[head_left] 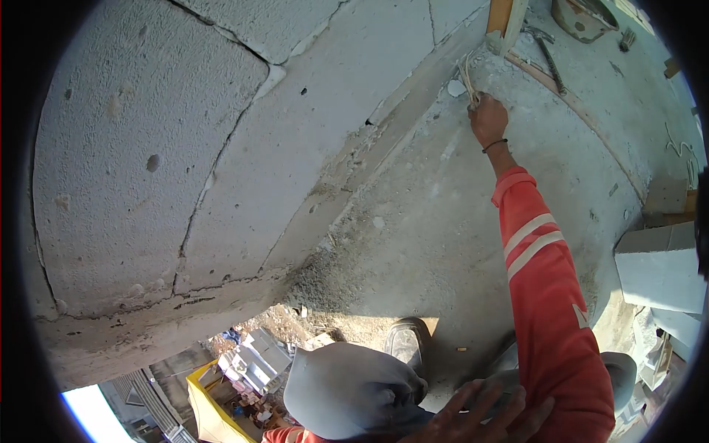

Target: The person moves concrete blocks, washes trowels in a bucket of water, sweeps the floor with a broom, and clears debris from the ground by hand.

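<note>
Beside the foot of the wall point(221, 148), our right hand point(487, 119) is gripping pale strands point(467, 77), its fingers curling tightly round them just above the floor point(443, 214). Well apart from the wall, our left hand point(491, 413) is hovering near our lap, fingers spreading loosely, holding nothing we can see. Farther from the wall than the strands, a hammer point(549, 65) and a bowl point(583, 18) are lying.
</note>
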`<act>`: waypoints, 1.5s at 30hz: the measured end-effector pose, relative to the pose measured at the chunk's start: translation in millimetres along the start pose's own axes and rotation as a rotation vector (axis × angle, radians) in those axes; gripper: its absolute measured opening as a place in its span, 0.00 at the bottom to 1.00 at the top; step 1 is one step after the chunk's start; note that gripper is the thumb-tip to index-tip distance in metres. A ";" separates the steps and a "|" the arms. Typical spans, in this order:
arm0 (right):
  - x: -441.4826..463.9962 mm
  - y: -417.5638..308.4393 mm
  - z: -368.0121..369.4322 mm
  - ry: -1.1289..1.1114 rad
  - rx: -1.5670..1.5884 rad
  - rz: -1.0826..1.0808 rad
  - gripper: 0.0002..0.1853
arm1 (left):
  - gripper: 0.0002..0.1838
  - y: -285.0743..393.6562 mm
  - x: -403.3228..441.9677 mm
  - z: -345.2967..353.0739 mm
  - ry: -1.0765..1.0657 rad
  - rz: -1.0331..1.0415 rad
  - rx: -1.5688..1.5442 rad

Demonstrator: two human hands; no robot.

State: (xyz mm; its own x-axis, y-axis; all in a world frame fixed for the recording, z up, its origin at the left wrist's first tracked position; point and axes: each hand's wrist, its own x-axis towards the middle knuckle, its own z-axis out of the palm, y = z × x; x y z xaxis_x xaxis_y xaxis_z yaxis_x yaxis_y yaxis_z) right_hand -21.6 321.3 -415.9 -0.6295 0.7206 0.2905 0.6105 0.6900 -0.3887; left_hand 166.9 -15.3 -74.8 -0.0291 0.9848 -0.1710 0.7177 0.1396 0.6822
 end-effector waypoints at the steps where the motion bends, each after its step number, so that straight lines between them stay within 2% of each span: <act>1: -27.0 -17.7 -6.4 0.035 0.050 -0.064 0.19 | 0.21 1.1 -2.1 -1.4 0.004 -0.007 0.007; 3: -88.3 -52.9 -19.2 0.062 0.082 -0.180 0.20 | 0.21 6.2 -7.8 -3.4 0.009 -0.036 0.005; 5: -156.1 -96.6 -41.7 -0.095 0.165 -0.282 0.21 | 0.22 11.1 -15.4 -9.2 0.009 -0.066 0.018; 8: -269.9 -155.5 -43.3 -0.248 0.302 -0.306 0.22 | 0.22 14.6 -28.9 -12.3 0.006 -0.081 0.065; 9: -308.7 -168.3 -42.6 -0.338 0.363 -0.299 0.29 | 0.23 15.3 -32.6 -11.6 0.008 -0.070 0.078; 10: -337.4 -190.1 -53.2 -0.350 0.388 -0.267 0.20 | 0.23 15.9 -36.6 -13.1 0.018 -0.070 0.087; 12: -394.3 -224.7 -54.0 -0.534 0.441 -0.260 0.18 | 0.23 18.5 -43.9 -11.4 0.032 -0.077 0.098; 14: -453.3 -255.2 -37.2 -0.661 0.474 -0.367 0.18 | 0.24 21.1 -50.6 -9.5 0.050 -0.079 0.103; 15: -455.6 -265.5 -36.8 -0.659 0.473 -0.375 0.18 | 0.24 23.9 -53.8 -7.4 0.052 -0.082 0.100; 17: -457.4 -282.5 -35.6 -0.661 0.621 -0.566 0.18 | 0.25 25.8 -58.9 -5.2 0.075 -0.073 0.108; 19: -429.2 -275.4 -44.5 -0.598 0.703 -0.558 0.17 | 0.25 26.9 -64.3 -2.5 0.091 -0.074 0.105; 22: -360.1 -252.8 -63.4 -0.296 0.655 -0.452 0.17 | 0.26 29.6 -70.3 0.4 0.102 -0.074 0.087; 24: -360.0 -240.1 -37.4 -0.377 0.521 -0.378 0.20 | 0.26 31.4 -72.7 0.9 0.106 -0.070 0.082; 26: -403.7 -247.6 -7.5 -0.355 0.472 -0.549 0.17 | 0.27 35.0 -72.5 2.1 0.102 -0.058 0.078; 28: -440.4 -269.4 -11.3 -0.587 0.658 -0.645 0.16 | 0.27 36.2 -71.4 4.4 0.094 -0.048 0.068; 29: -464.7 -281.6 -1.7 -0.802 0.627 -0.764 0.15 | 0.27 36.6 -71.0 5.4 0.089 -0.045 0.062; 31: -496.0 -289.8 11.2 -0.440 0.938 -0.791 0.12 | 0.28 37.3 -69.6 8.3 0.087 -0.032 0.054; 33: -470.0 -282.4 -11.4 -0.535 0.994 -0.777 0.12 | 0.28 36.7 -68.4 10.4 0.088 -0.023 0.032; 35: -393.2 -259.2 -47.7 -0.529 0.768 -0.532 0.11 | 0.29 36.5 -66.8 12.8 0.088 -0.008 0.003; 38: -345.0 -219.8 -38.4 -0.302 0.533 -0.405 0.09 | 0.30 46.4 -65.2 19.6 0.142 0.018 -0.023; 40: -415.8 -207.0 18.9 -0.199 0.517 -0.794 0.08 | 0.30 51.4 -63.2 10.7 0.033 0.036 -0.049; 41: -426.6 -213.1 -0.1 -0.528 0.525 -0.925 0.09 | 0.30 48.8 -55.3 -3.5 -0.097 0.049 -0.053; 42: -486.8 -223.7 73.3 -0.157 0.851 -0.889 0.07 | 0.30 46.9 -47.5 -17.9 -0.228 0.061 -0.059; 44: -432.2 -223.0 5.2 -0.812 0.815 -0.847 0.05 | 0.31 43.4 -35.3 -23.5 -0.362 0.093 -0.055; 45: -391.3 -212.8 -40.0 -0.618 0.662 -0.828 0.05 | 0.31 43.7 -31.2 -25.1 -0.381 0.118 -0.060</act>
State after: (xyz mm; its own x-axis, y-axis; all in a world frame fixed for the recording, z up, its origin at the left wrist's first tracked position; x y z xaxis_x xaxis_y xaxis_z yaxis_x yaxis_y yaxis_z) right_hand 114.0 -104.9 -411.9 -0.9433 -0.1964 0.2678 -0.3308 0.6270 -0.7053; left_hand 181.8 -37.4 -21.8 0.3194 0.8873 -0.3326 0.6586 0.0446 0.7512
